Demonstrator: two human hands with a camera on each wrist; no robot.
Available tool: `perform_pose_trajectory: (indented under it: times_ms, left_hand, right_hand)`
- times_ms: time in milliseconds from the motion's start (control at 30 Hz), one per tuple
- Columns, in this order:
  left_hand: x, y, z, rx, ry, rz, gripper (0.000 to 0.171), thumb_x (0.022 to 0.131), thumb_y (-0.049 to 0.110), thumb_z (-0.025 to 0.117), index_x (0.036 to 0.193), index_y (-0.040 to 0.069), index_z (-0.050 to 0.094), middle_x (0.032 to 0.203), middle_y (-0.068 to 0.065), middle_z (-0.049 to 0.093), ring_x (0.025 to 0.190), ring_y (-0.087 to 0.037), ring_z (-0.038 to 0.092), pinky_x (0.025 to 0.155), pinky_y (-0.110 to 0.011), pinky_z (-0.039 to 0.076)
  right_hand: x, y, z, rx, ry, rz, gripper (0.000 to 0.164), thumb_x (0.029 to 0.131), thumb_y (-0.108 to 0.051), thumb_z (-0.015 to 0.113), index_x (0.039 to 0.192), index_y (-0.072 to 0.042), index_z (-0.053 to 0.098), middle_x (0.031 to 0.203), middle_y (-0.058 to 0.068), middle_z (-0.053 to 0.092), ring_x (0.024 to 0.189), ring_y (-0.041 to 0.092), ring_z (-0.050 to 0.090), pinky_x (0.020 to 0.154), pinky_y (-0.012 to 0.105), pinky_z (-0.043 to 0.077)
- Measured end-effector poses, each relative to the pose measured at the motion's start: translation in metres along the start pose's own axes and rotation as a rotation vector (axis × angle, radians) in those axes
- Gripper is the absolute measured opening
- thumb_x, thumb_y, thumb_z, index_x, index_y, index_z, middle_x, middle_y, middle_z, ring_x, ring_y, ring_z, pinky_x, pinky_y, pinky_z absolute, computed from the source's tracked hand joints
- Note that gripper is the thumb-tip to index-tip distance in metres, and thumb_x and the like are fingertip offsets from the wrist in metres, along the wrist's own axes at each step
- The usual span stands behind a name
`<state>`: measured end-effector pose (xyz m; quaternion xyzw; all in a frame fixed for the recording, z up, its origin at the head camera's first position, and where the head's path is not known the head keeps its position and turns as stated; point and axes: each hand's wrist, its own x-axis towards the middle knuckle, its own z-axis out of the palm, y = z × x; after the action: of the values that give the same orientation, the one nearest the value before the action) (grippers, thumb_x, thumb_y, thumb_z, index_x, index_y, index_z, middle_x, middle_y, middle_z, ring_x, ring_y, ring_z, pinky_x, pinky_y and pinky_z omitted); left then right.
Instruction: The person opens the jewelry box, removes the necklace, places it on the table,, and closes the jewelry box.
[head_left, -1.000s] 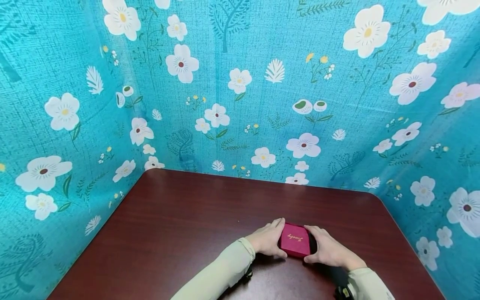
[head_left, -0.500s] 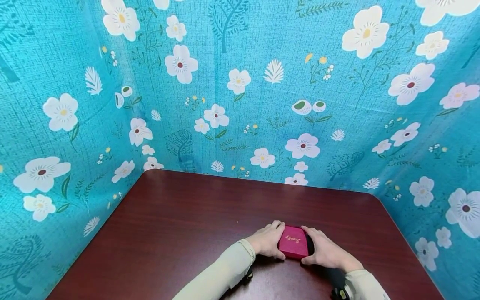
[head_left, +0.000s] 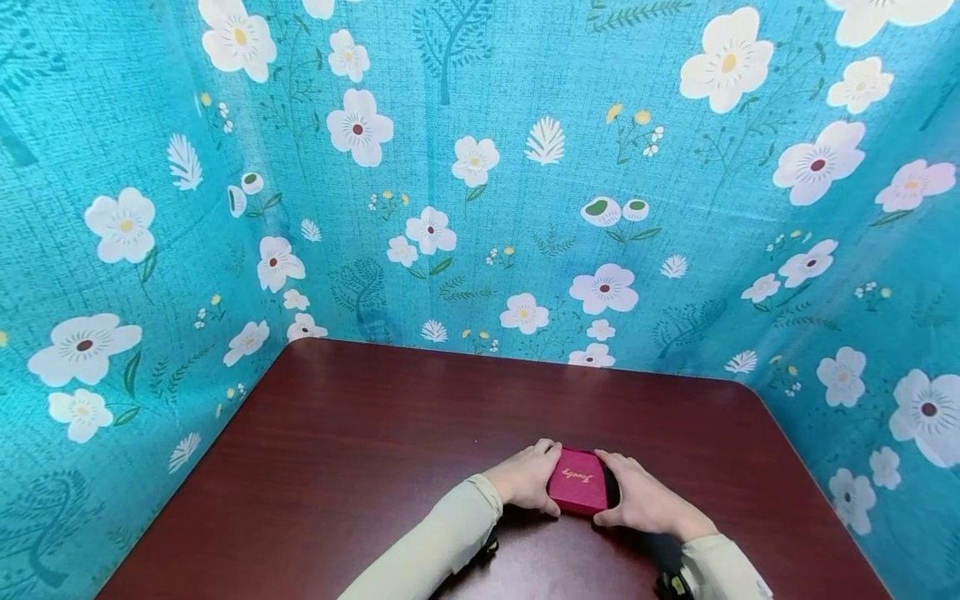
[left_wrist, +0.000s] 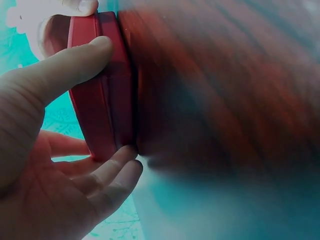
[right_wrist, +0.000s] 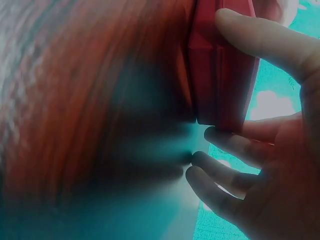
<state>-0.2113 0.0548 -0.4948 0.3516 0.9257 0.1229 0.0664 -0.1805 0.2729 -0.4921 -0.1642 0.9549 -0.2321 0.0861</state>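
Observation:
A small red jewelry box [head_left: 578, 483] with gold lettering on its lid sits on the table between both hands in the head view. My left hand [head_left: 525, 481] grips its left side, thumb at the near edge and fingers toward the far edge. From the other side my right hand [head_left: 647, 497] holds it the same way. In the left wrist view the red box [left_wrist: 102, 115] has a seam along its side, with the left thumb [left_wrist: 80, 62] across it. The right wrist view has the box [right_wrist: 222, 75] standing against the tabletop, its lid closed.
The dark reddish-brown wooden table [head_left: 375, 417] has rounded far corners. A turquoise curtain [head_left: 465, 217] printed with white flowers hangs behind it and along both sides. Pale sleeves [head_left: 442, 533] and dark wrist straps cover the forearms.
Both hands and the jewelry box have shifted slightly to the left together. The grip on both sides looks the same, and the lid stays closed.

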Motion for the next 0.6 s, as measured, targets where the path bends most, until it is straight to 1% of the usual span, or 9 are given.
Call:
perform_pose_trajectory:
  times_ms: [267,433,600]
  left_hand:
    - [-0.003,-0.006,-0.004,-0.019,-0.032,-0.008,0.098,0.067,0.043,0.083,0.142,-0.001,0.036,0.136,-0.010,0.042,0.120,-0.019,0.047,0.099,-0.023,0.036]
    - [-0.005,-0.010,-0.004,-0.033,-0.031,-0.010,0.098,0.067,0.043,0.084,0.141,0.000,0.036,0.135,-0.008,0.043,0.118,-0.019,0.049,0.098,-0.023,0.037]
    - [-0.010,-0.012,-0.005,-0.063,-0.041,-0.010,0.098,0.066,0.041,0.085,0.141,0.000,0.037,0.134,-0.008,0.043,0.117,-0.016,0.049,0.097,-0.022,0.037]
  right_hand:
    - [0.003,-0.005,0.003,-0.012,-0.007,0.009,0.106,0.054,-0.044,0.088,0.138,0.000,0.040,0.123,0.010,0.050,0.109,0.026,0.045,0.084,0.045,0.046]
    - [0.004,-0.007,0.005,-0.024,0.008,-0.019,0.105,0.055,-0.045,0.087,0.137,0.001,0.041,0.122,0.011,0.051,0.109,0.027,0.046,0.084,0.046,0.046]
    - [0.002,-0.011,0.007,-0.034,0.002,-0.039,0.104,0.057,-0.045,0.086,0.137,0.002,0.040,0.122,0.013,0.051,0.109,0.028,0.046,0.085,0.046,0.046]
